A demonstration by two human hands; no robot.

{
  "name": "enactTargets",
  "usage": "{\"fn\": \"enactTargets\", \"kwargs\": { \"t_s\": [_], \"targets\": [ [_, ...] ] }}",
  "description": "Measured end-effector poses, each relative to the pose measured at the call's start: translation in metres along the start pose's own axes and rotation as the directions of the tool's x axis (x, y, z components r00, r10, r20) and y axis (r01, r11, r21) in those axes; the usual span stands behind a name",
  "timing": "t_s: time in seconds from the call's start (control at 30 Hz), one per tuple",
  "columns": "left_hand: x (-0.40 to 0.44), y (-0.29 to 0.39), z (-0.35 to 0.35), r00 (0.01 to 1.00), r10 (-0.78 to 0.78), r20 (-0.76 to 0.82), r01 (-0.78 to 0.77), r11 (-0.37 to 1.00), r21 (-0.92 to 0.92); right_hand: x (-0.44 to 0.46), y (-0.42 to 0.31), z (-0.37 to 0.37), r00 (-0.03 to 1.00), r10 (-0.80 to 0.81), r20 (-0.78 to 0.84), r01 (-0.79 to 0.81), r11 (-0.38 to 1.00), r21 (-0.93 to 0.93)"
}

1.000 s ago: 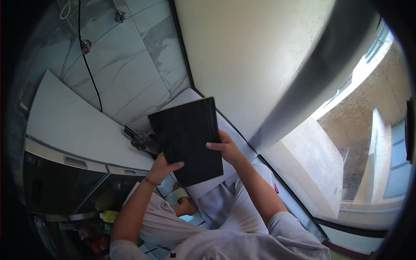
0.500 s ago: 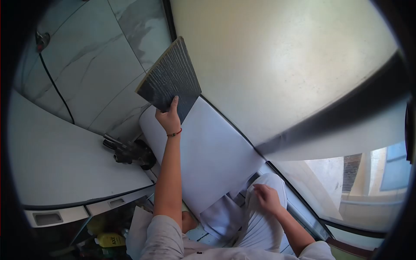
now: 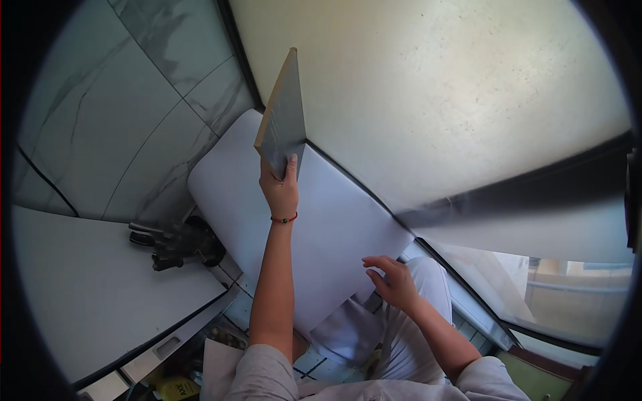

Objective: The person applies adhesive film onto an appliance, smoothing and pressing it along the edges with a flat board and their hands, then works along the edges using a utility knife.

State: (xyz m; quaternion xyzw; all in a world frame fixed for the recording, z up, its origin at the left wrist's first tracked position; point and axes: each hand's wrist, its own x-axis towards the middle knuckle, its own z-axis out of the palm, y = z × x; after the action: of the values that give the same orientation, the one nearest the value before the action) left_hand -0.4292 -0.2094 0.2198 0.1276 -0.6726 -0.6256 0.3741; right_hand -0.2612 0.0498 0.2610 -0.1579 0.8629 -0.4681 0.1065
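My left hand (image 3: 279, 189) grips the lower end of a flat, dark grey rectangular board (image 3: 286, 110), thumb on its grooved face. The board stands almost upright, its tan edge turned partly toward me. The fingers behind it are hidden. Below spreads a large smooth white sheet (image 3: 328, 230), curved over at its left end. My right hand (image 3: 394, 284) hovers by my raised knee, near the sheet's lower right edge, fingers apart and nothing in it. A red bracelet (image 3: 284, 219) circles my left wrist.
A marbled tile wall (image 3: 134, 113) rises at the left, a pale panel (image 3: 428, 80) at the right. Dark-handled utensils (image 3: 177, 244) stand beside a white countertop (image 3: 100, 281). Low at the left lies a yellow bottle (image 3: 177, 387). A window (image 3: 568, 294) is at the right.
The board has turned from showing its broad face to nearly edge-on, still in my left hand. My right hand has lifted from my knee toward the sheet and opened. The camera view has shifted.
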Motion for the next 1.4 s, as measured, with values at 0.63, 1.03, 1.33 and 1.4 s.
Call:
{"fn": "enactTargets", "kwargs": {
  "t_s": [0.63, 1.03, 1.33, 1.4],
  "targets": [
    [0.022, 0.016, -0.105, 0.931, -0.249, 0.268, 0.340, 0.858, -0.385, 0.034, -0.011, -0.001, 0.972, 0.018, -0.234, 0.027, 0.982, 0.188],
    [-0.003, 0.013, -0.083, 0.957, -0.201, 0.208, 0.215, 0.976, -0.046, 0.093, -0.079, -0.017, 0.983, -0.105, -0.151, 0.118, 0.990, 0.083],
    [0.056, 0.147, -0.111, 0.738, -0.142, 0.659, -0.273, 0.831, 0.485, 0.213, -0.248, -0.055, 0.775, -0.265, 0.573, 0.627, 0.429, -0.650],
    [0.070, 0.112, -0.127, 0.829, -0.052, 0.556, -0.218, 0.886, 0.408, 0.220, -0.257, -0.043, 0.706, -0.531, 0.468, 0.686, 0.349, -0.639]
  ]
}}
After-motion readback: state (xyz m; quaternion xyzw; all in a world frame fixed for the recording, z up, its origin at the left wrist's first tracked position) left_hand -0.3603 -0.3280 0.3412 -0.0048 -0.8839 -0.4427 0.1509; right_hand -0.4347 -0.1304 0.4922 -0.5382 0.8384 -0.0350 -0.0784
